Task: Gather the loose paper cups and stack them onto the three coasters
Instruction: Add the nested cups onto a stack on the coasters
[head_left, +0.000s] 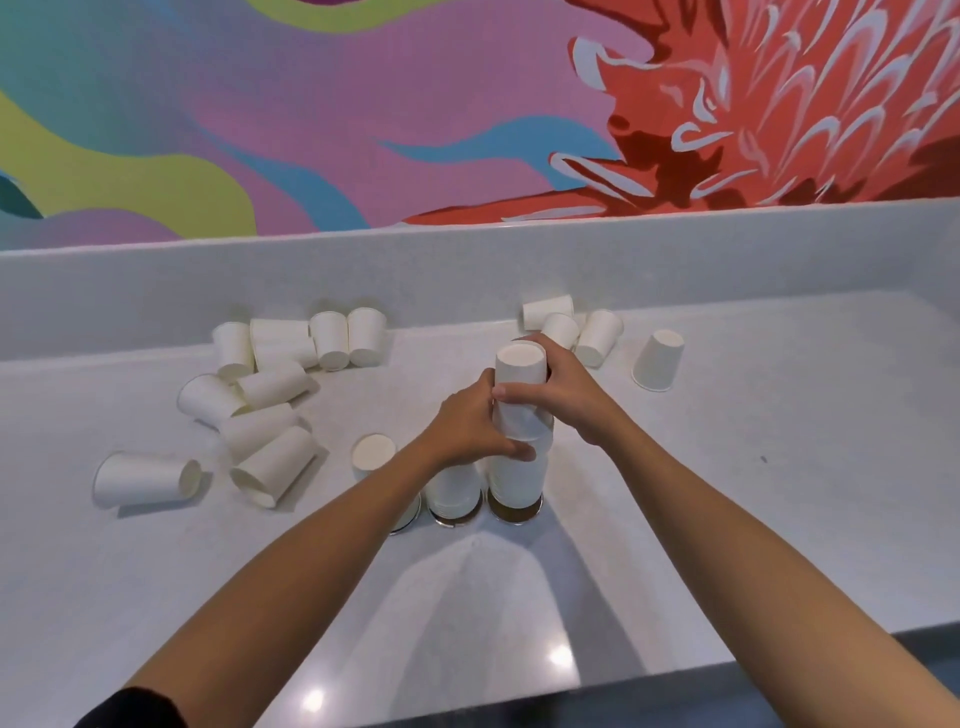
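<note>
Standing upside down on three round coasters (514, 512) near the front of the pale tabletop (779, 493) are plain white paper cups (517, 480), unmarked, no writing legible; loose ones (270, 395) lie scattered left and behind. Both arms reach forward: the left hand (470, 421) and right hand (563, 387) wrap curled fingers (511, 391) around the top cup (519, 387) of the right stack

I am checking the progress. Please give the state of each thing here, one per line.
Right stack: upside down on its coaster.
Top cup: upside down, gripped by both hands.
Left hand: closed on top cup.
Right hand: closed on top cup.
Middle stack: upside down.
Left pile: mostly lying sideways.
Far-right cup: upside down, alone.
</note>
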